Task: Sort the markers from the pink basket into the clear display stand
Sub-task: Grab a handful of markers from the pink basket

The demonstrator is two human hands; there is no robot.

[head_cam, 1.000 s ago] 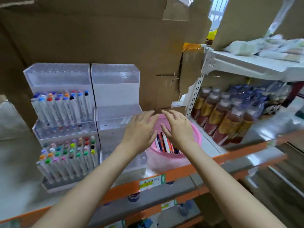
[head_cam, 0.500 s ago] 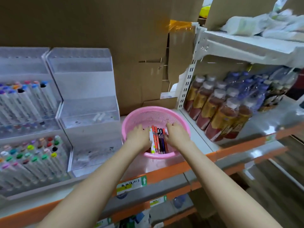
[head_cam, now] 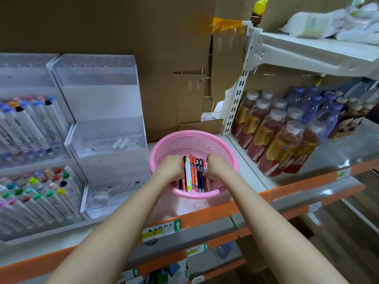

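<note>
A bundle of orange, white and dark markers [head_cam: 193, 173] lies in the round pink plastic mesh basket [head_cam: 192, 133], at the front edge of the white shelf board [head_cam: 253, 175]. The left hand [head_cam: 171, 167] and right hand [head_cam: 217, 167] flank the bundle, fingers bent down out of sight; I cannot tell whether they grip it. The clear stepped acrylic display stand [head_cam: 102, 124] stands just beside the basket toward the shelf's left end. Brown cardboard [head_cam: 123, 27] backs the shelf; shrink-wrapped drink bottles [head_cam: 283, 136] fill the neighbouring bay.
</note>
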